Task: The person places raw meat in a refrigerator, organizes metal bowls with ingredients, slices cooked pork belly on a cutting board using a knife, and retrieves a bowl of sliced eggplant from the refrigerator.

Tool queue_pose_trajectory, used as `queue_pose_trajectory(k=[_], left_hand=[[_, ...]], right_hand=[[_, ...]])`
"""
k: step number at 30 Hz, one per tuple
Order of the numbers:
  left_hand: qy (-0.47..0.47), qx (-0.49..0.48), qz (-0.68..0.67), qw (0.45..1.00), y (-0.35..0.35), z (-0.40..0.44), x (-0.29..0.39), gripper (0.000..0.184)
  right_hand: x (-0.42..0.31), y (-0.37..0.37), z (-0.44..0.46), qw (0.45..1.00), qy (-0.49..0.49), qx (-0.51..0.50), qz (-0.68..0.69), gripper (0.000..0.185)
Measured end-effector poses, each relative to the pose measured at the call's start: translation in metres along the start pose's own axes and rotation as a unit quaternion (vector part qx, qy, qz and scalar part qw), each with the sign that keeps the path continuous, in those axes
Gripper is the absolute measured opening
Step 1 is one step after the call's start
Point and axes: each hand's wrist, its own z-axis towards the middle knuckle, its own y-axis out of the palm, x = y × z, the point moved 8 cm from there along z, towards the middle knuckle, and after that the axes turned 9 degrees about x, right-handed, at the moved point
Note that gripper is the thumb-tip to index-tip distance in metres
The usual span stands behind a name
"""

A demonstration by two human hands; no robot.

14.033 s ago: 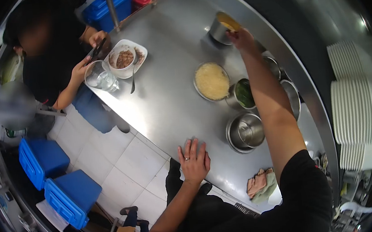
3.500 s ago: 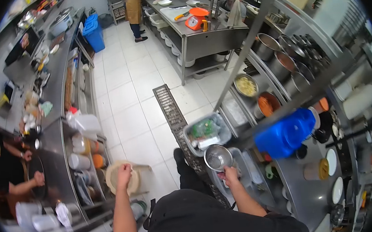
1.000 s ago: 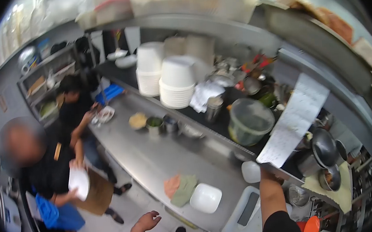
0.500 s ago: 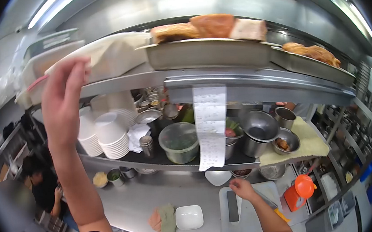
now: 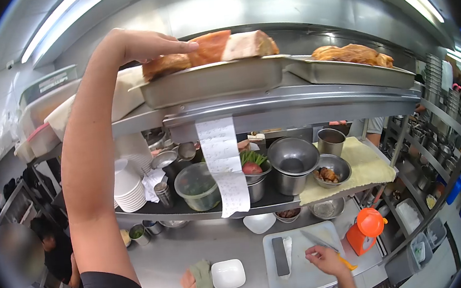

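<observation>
White cutting board [image 5: 310, 278]: knife [image 5: 318, 240] atop, handle [image 5: 348, 264] reachable | right hand [image 5: 325, 258] over it, half-curled, empty | left hand [image 5: 146, 44] above-left, at roasted meat [image 5: 211, 48], grip unclear

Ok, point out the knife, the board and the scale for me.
Knife [image 5: 320, 241]: head view, on the bare blade.
Board [image 5: 303, 274]: head view, on its bare surface, below and left of the right hand [image 5: 321, 259].
Scale [image 5: 369, 223]: head view, on its round orange top.
</observation>
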Motion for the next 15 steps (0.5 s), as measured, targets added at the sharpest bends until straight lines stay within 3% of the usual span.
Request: queue_pose_trajectory(k=[2,6,8,12,15], left_hand=[[0.023,-0.028,-0.012,0.999,0.002,0.008,0.007,0.096],[0.006,-0.125,-0.01,0.992,0.011,0.004,0.008,0.094],[0.0,-0.138,-0.058,0.989,0.018,0.002,-0.007,0.096],[0.021,-0.066,-0.111,0.991,0.017,-0.004,-0.016,0.084],[0.049,-0.007,-0.168,0.984,0.016,-0.008,-0.028,0.075]], right_hand=[[-0.088,-0.04,0.008,0.997,-0.036,-0.058,-0.018,0.026],[-0.229,-0.116,0.019,0.952,-0.303,0.045,-0.021,0.023],[-0.279,-0.145,0.019,0.931,-0.36,0.063,-0.013,0.023],[-0.32,-0.163,0.017,0.898,-0.432,0.089,-0.007,0.023],[-0.314,-0.154,0.016,0.902,-0.427,0.063,-0.001,0.018]])
